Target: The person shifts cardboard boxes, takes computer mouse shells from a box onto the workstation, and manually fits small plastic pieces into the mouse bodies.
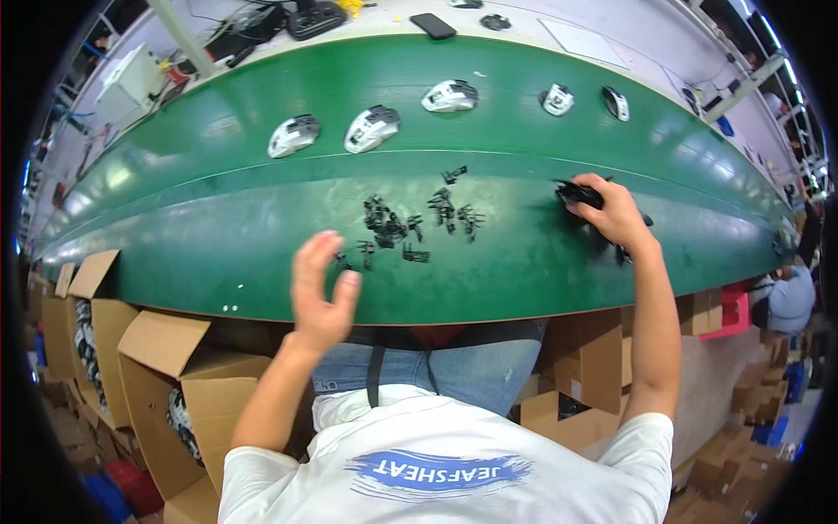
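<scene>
Over the near edge of the green bench (218,236), my left hand (319,301) hovers with thumb and fingers apart, holding nothing. Just past its fingertips lie loose small black plastic parts (384,223), heaped in the middle, with a few strays around them. On the right, my right hand (618,214) is closed around a bunch of black plastic parts (578,194). More dark pieces show under and beside that hand, partly hidden by it.
Several white-and-black computer mouse shells (373,129) stand in a spread row on the bench's far strip. Behind them, a black phone (433,25) lies on a white shelf. Open cardboard boxes (166,345) line the near left edge; other boxes (580,358) stand at right.
</scene>
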The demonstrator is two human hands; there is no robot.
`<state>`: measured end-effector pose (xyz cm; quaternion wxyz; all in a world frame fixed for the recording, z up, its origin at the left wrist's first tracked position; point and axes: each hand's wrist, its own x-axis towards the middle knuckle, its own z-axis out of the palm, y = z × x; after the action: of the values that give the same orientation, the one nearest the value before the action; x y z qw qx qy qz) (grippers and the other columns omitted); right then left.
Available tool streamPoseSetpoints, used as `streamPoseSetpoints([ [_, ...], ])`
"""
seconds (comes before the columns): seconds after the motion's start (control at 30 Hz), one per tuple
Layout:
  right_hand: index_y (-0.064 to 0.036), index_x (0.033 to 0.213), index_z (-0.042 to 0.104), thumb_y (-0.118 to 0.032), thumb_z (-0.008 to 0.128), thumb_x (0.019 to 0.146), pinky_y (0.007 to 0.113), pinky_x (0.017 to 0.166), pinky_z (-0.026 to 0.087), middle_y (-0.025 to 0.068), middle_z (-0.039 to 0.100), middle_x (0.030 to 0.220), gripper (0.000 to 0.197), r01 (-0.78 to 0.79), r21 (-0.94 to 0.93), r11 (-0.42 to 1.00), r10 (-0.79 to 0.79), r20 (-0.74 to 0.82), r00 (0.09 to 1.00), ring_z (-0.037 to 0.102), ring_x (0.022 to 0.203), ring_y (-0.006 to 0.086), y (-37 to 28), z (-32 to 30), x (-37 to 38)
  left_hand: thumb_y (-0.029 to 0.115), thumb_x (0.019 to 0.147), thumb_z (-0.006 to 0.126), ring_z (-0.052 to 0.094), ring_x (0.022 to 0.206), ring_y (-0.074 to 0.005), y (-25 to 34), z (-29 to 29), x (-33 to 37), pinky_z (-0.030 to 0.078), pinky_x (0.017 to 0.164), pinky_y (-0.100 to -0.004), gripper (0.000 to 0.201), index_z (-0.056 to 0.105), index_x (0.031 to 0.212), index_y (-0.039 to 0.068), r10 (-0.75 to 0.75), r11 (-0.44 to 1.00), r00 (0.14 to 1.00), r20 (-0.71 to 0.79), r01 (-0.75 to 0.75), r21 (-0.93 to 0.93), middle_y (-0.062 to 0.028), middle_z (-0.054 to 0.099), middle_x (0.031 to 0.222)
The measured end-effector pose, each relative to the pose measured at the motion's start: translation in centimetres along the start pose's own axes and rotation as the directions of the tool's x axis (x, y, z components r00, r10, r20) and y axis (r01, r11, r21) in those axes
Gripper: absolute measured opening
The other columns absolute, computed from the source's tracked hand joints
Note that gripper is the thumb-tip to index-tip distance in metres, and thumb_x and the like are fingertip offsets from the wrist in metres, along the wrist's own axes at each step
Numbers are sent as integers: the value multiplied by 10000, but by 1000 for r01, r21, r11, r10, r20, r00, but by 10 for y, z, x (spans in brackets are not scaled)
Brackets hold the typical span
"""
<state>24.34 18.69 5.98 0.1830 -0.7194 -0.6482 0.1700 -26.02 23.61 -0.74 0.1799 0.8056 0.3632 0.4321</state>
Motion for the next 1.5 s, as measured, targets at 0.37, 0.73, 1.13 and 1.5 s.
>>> streamPoseSetpoints([
  [0.37, -270, 1564, 554, -466, 818, 883, 515, 1144, 463, 253, 595, 1497, 757, -2, -251, 968, -27, -111, 994, 595, 1356, 420, 29, -9, -35, 210, 1059, 658, 658, 1009, -149, -184, -14, 77, 504, 814, -280, 361, 634, 1386, 60, -640, 765, 745, -188, 592, -255, -45, 673, 1312],
  [0.73, -68, 1305, 666, -32, 812, 869, 489, 924, 522, 110, 711, 1212, 461, 403, -78, 912, -248, -887, 389, 680, 1071, 322, -21, 61, -116, 220, 1032, 680, 661, 1168, -365, -242, -36, 102, 525, 1034, -478, 373, 667, 1330, -2, -441, 821, 833, -335, 525, 224, -216, 691, 1310],
  [1.13, 10, 1297, 706, -333, 720, 949, 460, 958, 568, 282, 723, 1257, 489, -750, 656, 85, 860, 332, 388, 723, 1144, 403, 11, 505, -393, 226, 1029, 695, 659, 1115, -380, -239, -60, 82, 514, 1032, -497, 418, 632, 1270, -110, -457, 756, 838, -298, 542, 367, -272, 671, 1249],
  [1.5, 42, 1205, 723, -317, 727, 919, 481, 915, 574, 306, 730, 1166, 459, -841, 419, 343, 618, 573, 538, 734, 1079, 431, 6, 501, -417, -19, 965, 612, 521, 1001, -149, -175, -21, 103, 457, 893, -288, 206, 612, 1164, 33, -573, 747, 783, -243, 621, 237, -39, 569, 1151],
])
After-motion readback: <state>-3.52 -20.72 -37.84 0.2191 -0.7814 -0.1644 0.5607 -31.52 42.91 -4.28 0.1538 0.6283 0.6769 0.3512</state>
